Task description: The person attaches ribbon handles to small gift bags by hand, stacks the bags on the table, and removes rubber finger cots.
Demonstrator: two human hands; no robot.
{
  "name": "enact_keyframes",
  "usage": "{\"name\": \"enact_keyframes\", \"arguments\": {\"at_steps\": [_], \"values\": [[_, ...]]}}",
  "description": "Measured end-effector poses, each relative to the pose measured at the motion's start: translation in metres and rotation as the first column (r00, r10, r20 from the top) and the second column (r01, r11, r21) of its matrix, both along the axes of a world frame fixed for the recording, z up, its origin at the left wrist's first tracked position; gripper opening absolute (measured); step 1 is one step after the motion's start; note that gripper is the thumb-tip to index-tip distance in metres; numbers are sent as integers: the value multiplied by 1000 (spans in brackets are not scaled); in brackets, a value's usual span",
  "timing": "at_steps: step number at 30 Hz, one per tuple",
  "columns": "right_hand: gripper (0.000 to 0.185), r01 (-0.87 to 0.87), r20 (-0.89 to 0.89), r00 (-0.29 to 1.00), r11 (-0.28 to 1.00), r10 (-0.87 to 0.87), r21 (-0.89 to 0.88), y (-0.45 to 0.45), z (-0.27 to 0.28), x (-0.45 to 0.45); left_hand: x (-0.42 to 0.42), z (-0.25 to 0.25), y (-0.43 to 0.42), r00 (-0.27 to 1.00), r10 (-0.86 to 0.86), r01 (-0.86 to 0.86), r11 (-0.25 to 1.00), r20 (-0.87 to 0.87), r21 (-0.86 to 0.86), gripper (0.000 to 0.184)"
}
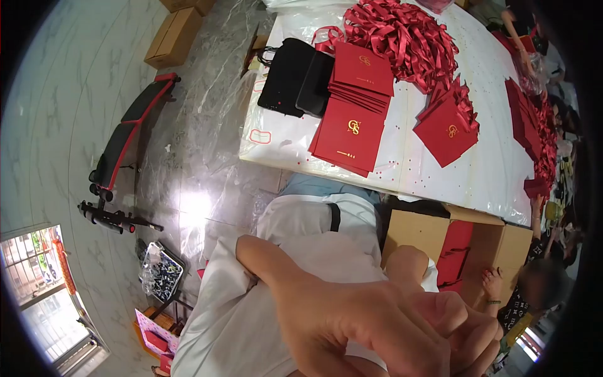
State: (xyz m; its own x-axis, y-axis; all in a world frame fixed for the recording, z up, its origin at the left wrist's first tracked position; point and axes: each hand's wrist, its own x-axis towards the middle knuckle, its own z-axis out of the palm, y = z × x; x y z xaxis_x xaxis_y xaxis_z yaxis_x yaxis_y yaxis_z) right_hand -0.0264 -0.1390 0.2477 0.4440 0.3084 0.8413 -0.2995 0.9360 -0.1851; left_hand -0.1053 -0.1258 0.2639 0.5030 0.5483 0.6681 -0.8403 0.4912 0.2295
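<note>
My left hand is raised close to the camera, its fingers bent and closed. Whatever it may hold is hidden. Just beside it, partly covered, my right hand has its fingers curled in; their tips and anything between them are hidden. Both hands are in front of my white shirt, away from the table. On that table lie a fanned stack of red paper bags with gold lettering and a big heap of red ribbons. A smaller group of red bags with ribbon handles is to the right.
A black cloth bag and a dark flat case lie beside the stack. An open cardboard box containing red bags stands by the table. Another person's hand is at its edge. A black-and-red bench stands left.
</note>
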Motion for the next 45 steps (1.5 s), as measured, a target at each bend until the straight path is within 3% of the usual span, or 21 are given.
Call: {"name": "enact_keyframes", "arguments": {"at_steps": [5,8,10,13,16,20,21,22,24,25,26,28,29,31,32,34,35,37,45], "values": [[10,-95,-6,995,987,95,-127,-13,9,0,-5,0,6,1000,29,-29,999,12,-28,27],[13,-141,-15,990,969,141,-202,-22,15,0,-9,1,23,990,68,-77,995,128,68,25],[16,-172,-25,985,953,171,-250,-27,18,0,-8,5,4,998,18,-14,998,56,-60,24],[19,-232,-47,972,915,229,-330,-32,20,-2,-15,0,31,979,99,-100,995,180,-1,22],[22,-283,-62,958,878,281,-386,-26,22,-11,-29,3,28,982,137,-129,989,131,-72,19],[6,42,53,998,970,-30,-241,-2,6,-39,-35,2,11,985,163,-150,973,63,-173,15],[5,128,77,990,972,-115,-196,0,5,-41,-26,2,-1,960,267,-240,938,80,-251,14],[5,129,83,990,972,-114,-196,0,7,-42,-21,0,-10,926,369,-324,888,85,-326,13],[10,139,172,982,905,-74,-403,-1,12,-43,-20,-1,-11,902,424,-378,863,76,-335,13],[10,139,173,982,905,-74,-401,-2,13,-43,-22,2,-9,876,479,-432,833,60,-345,13],[11,140,169,982,919,-82,-369,-3,13,-43,-30,-1,-1,876,479,-432,834,62,-343,13],[12,146,170,981,932,-94,-331,6,12,-45,-54,1,31,966,256,-256,967,-31,4,14],[10,93,146,988,960,-55,-265,14,7,-45,-46,-1,21,966,256,-256,967,-30,4,14],[9,34,125,992,980,-10,-194,17,3,-47,-23,0,-5,847,520,-456,816,108,-354,14],[11,78,140,989,969,-46,-236,13,3,-49,-29,-4,-5,846,522,-458,816,110,-353,14],[14,122,157,984,953,-81,-276,9,1,-50,-49,-3,10,964,267,-261,940,-5,-219,15],[13,126,178,981,954,-79,-273,7,-3,-53,-48,-2,6,964,267,-262,940,-4,-218,15],[12,135,220,973,955,-76,-265,10,-3,-35,-43,1,-4,968,249,-224,897,16,-381,18],[18,184,377,923,953,-84,-239,12,-30,-8,-34,30,-9,955,287,-170,736,74,-655,21]]}}
